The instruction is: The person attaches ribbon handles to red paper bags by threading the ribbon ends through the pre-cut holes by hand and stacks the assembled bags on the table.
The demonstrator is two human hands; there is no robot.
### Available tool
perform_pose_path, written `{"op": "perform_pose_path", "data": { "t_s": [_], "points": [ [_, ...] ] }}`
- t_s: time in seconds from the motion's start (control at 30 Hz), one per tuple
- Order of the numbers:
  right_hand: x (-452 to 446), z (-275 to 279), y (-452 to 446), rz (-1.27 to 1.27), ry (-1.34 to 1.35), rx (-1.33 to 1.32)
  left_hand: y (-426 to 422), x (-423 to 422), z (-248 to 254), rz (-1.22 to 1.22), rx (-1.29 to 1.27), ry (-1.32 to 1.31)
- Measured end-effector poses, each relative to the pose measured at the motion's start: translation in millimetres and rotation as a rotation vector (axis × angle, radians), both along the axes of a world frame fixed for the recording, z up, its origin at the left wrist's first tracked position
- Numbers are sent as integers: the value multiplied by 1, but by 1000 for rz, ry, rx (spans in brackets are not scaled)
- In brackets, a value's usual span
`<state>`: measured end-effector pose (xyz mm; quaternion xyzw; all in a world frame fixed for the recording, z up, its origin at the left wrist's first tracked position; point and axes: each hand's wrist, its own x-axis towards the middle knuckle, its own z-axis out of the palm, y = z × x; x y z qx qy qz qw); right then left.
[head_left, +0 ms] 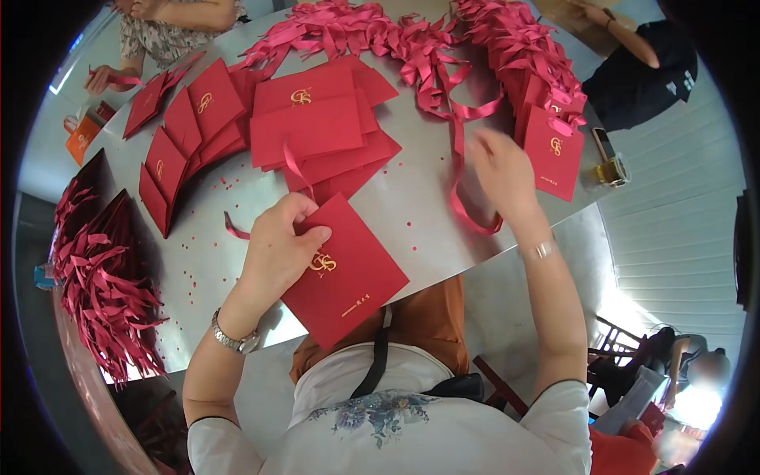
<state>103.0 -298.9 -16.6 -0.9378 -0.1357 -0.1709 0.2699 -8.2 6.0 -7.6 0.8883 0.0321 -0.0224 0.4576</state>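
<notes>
My left hand (277, 241) pinches the upper left edge of a flat red paper bag (356, 277) with gold lettering, thumb on its front. A thin pink ribbon (294, 170) rises from the bag's top near my fingers. Over the table's right part is my right hand (505, 176), its fingers bent and smeared by motion, so whether they hold anything is unclear. A long pink ribbon (457, 158) hangs from the ribbon heap and curves beside and below that hand. Just beyond my left hand lies a stack of red bags (305, 131).
More red bags (214, 103) fan out at the left. Ribboned bags pile up at the lower left (107, 293) and right (554, 146). A ribbon heap (340, 28) lies at the back. A glass cup (612, 171) and phone (603, 144) sit by the right edge. Other people sit opposite.
</notes>
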Motion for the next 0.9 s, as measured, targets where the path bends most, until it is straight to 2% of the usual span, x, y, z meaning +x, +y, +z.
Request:
{"op": "perform_pose_path", "data": {
  "t_s": [0.07, 0.1, 0.13, 0.2, 0.27, 0.33, 0.37, 0.4, 0.5, 0.57, 0.63, 0.67, 0.73, 0.77, 0.83, 0.9],
  "points": [
    [37, -1, 25, -160, 190, -147, 3, 0, -7, -3, -71, -43],
    [49, -8, 31, -169, 134, -293, 8, 1, -10, -42, -89, -46],
    [55, -13, 32, -187, 130, -323, 10, -1, -8, -23, -124, -4],
    [61, -35, 19, -106, 46, -231, 13, 0, -9, 6, -228, 31],
    [39, -26, 13, -42, 22, -167, 16, 0, -9, 12, -298, 48],
    [16, -11, 13, -22, 214, -29, 16, -1, 1, -19, -336, 112],
    [-4, 5, 26, -17, 348, 236, 15, -2, 3, -12, -336, 119],
    [-15, 5, 32, -14, 358, 236, 15, -2, 3, -23, -375, 129],
    [-50, 15, 64, 85, 525, 781, 16, -2, 3, -32, -400, 144],
    [-66, 15, 78, 207, 729, 945, 18, -4, 3, -87, -371, 149],
    [-87, 21, 110, 250, 597, 779, 18, -6, -5, -63, -322, 102],
    [-96, 15, 120, 319, 558, 828, 19, -7, -9, -47, -267, 46],
    [-104, 5, 132, 387, 505, 660, 23, -7, -14, -36, -256, 18],
    [-105, -6, 139, 384, 397, 625, 23, -8, -16, -32, -240, -17],
    [-106, -14, 148, 410, 156, 404, 25, -9, -11, -18, -273, 53],
    [-108, -11, 150, 431, 136, 294, 28, -9, -7, -6, -305, 123]
  ]
}}
